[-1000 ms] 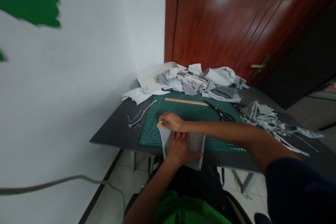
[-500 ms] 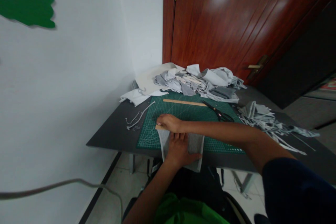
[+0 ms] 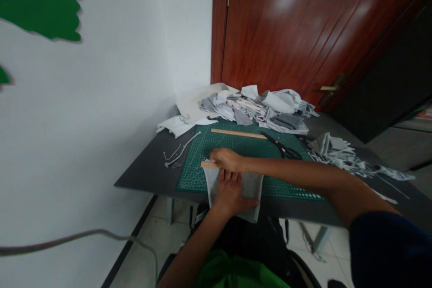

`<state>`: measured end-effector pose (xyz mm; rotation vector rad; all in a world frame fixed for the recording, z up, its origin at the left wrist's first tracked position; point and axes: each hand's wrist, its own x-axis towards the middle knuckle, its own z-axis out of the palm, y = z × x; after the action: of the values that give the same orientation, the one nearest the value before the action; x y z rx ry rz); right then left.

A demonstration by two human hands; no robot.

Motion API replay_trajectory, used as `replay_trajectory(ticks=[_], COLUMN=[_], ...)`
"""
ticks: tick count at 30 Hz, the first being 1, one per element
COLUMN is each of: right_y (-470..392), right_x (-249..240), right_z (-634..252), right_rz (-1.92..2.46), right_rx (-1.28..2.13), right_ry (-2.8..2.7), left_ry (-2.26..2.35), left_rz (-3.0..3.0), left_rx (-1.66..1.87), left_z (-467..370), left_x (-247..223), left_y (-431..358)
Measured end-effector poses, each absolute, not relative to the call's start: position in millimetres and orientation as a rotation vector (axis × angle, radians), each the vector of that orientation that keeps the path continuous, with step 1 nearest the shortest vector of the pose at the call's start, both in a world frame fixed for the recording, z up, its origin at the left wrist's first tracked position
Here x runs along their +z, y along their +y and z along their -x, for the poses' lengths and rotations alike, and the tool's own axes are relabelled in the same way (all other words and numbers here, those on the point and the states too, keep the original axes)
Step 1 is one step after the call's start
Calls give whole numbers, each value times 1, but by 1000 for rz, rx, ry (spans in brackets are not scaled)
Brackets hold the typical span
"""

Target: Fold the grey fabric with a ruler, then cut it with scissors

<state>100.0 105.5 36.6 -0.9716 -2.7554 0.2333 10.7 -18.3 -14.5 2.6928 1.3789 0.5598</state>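
A piece of grey fabric (image 3: 251, 184) lies over the front edge of the green cutting mat (image 3: 192, 173). Across its top runs a wooden ruler (image 3: 204, 164), mostly covered by my hands. My left hand (image 3: 232, 193) presses flat on the fabric, fingers spread and pointing away from me, fingertips by the ruler. Just beyond it my right hand (image 3: 227, 159) is closed at the ruler's edge, with its forearm coming in from the right. Whatever is between its fingers is too small to make out.
Black scissors (image 3: 285, 149) and a second wooden strip (image 3: 236, 133) lie on the mat. Fabric scraps (image 3: 249, 105) are heaped behind, with more scraps (image 3: 337, 150) at the right. Thin cut strips (image 3: 182, 147) lie left on the dark table (image 3: 145, 166).
My right hand has slid a little to the right along the ruler, uncovering more of its left end. My left hand stays on the fabric. The camera view has shifted slightly.
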Motion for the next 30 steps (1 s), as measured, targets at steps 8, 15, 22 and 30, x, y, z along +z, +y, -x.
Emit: replay_trajectory(ticks=[8, 15, 22, 30], right_y=[99, 103, 111, 106], right_x=[35, 30, 29, 35], right_z=[-102, -77, -71, -104], right_rz=[1069, 1062, 1041, 1083], right_rx=[218, 254, 277, 270], right_ry=[-2700, -2635, -2645, -2735], left_ry=[1378, 1386, 1387, 1410], left_rz=[-2655, -2638, -2649, -2670], left_rx=[567, 521, 553, 478], left_z=[-11, -10, -10, -10], left_x=[-15, -11, -9, -10], left_y=[-19, -20, -20, -19])
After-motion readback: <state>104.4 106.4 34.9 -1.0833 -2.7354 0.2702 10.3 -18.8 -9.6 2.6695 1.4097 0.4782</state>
